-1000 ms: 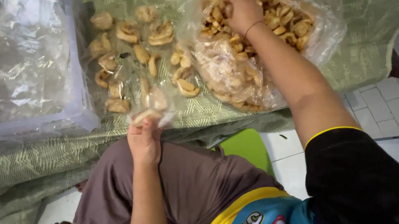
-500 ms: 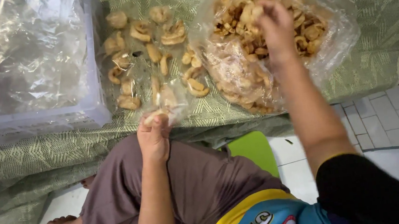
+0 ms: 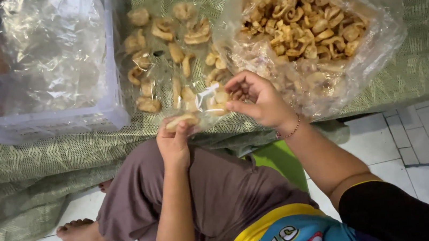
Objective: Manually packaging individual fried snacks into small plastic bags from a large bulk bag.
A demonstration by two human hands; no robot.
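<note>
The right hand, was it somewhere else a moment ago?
Yes. The right hand was inside the big bag of crackers; it has come out toward the person, to the mouth of the small clear bag beside the left hand.

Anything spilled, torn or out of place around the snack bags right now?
Nothing stands out. The curled fried crackers stay inside the large clear plastic bag and the small clear packet on the green patterned cloth; no loose pieces show.
</note>
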